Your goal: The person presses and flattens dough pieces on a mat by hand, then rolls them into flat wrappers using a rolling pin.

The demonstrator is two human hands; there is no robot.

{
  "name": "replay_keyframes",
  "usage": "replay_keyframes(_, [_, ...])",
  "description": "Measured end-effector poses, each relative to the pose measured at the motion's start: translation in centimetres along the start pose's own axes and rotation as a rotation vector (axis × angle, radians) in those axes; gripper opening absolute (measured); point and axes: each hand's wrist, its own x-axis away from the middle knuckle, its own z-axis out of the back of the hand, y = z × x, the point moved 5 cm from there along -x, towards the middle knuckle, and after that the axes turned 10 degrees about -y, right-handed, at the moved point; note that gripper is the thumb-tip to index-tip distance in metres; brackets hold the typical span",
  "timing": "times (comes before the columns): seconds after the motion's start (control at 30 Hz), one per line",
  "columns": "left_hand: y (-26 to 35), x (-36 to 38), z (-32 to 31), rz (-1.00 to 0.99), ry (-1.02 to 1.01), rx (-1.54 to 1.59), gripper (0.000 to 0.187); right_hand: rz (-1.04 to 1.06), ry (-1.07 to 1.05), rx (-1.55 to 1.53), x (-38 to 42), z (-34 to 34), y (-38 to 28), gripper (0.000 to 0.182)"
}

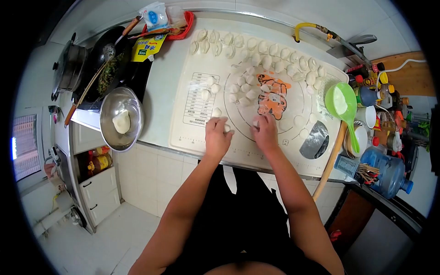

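Observation:
My left hand [217,140] rests low over the printed baking mat [181,133], fingers curled around a small dough piece [227,128] between thumb and fingers. Just beyond its fingertips lies another dough ball [217,112]. To the right, my right hand [266,134] is closed on a small dough piece [255,123], mostly covered by the fingers. Several floury dough pieces [240,81] are clustered at the mat's middle, near an orange cartoon print. Flat round wrappers [299,121] lie right of my right hand. Rows of folded dumplings [251,43] line the far side.
At left stands a steel bowl [106,133] with a dough lump [121,122], beside a wok [94,68] of greens. A green ladle-shaped scoop [350,114] with flour, a rolling pin [336,149] and a dark disc [313,141] lie right. Bottles and a blue water jug [384,167] crowd that end.

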Motion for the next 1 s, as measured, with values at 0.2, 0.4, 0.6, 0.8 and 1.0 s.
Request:
replay_keyframes(0.2, [-0.5, 0.0, -0.7, -0.105, -0.046, -0.031, 0.022, 0.042, -0.117, 0.180, 0.9, -0.9, 1.8, 0.030])
replay_keyframes(0.4, [3.3, -2.7, -1.5, -0.171, -0.104, -0.196, 0.048, 0.004, 0.004, 0.381, -1.4, 0.4, -0.4, 0.073])
replay_keyframes(0.6, [1.6, -3.4, -3.2, -0.154, -0.231, -0.512, 0.077, 0.014, -0.117, 0.452, -2.1, -1.6, 1.2, 0.085])
replay_keyframes(0.8, [1.5, -4.3, -1.0, -0.120, -0.091, -0.263, 0.050, -0.034, 0.011, 0.153, -2.1, -1.3, 2.1, 0.062])
replay_keyframes(1.0, [-5.5, -2.1, 5.0, 0.243, 0.185, 0.375, 0.016, 0.337, -0.266, 0.165, 1.5, -5.8, -6.9, 0.043])
